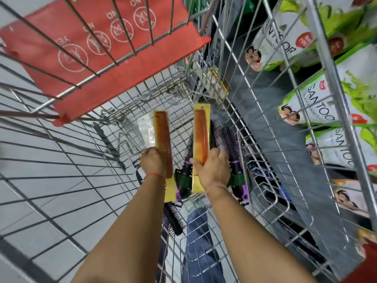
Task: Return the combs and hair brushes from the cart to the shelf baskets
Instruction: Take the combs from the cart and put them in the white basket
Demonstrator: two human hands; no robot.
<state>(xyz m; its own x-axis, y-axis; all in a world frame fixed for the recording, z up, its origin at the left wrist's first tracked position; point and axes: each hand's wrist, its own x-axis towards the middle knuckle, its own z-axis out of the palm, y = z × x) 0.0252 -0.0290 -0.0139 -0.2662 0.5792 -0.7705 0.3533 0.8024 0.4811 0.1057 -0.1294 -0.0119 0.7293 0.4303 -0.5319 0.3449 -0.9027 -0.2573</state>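
Note:
Both arms reach down into the wire shopping cart (pixel 61 170). My left hand (pixel 152 161) grips a brown comb on a yellow card (pixel 162 135), held upright. My right hand (pixel 212 170) grips a second brown comb in yellow packaging (pixel 201 131), also upright. Beneath and to the right of the right hand lie several black and purple round hair brushes (pixel 229 140) on the cart floor. Another black brush (pixel 173 218) lies nearer me between my forearms. A clear packet (pixel 145 127) lies on the cart floor left of the left comb.
The red child-seat flap (pixel 98 52) of the cart hangs at the upper left. On the right, a wire shelf basket (pixel 271 203) holds dark items, and green and white hand-wash pouches (pixel 318 107) fill the shelves beyond. Grey floor tiles show through the cart.

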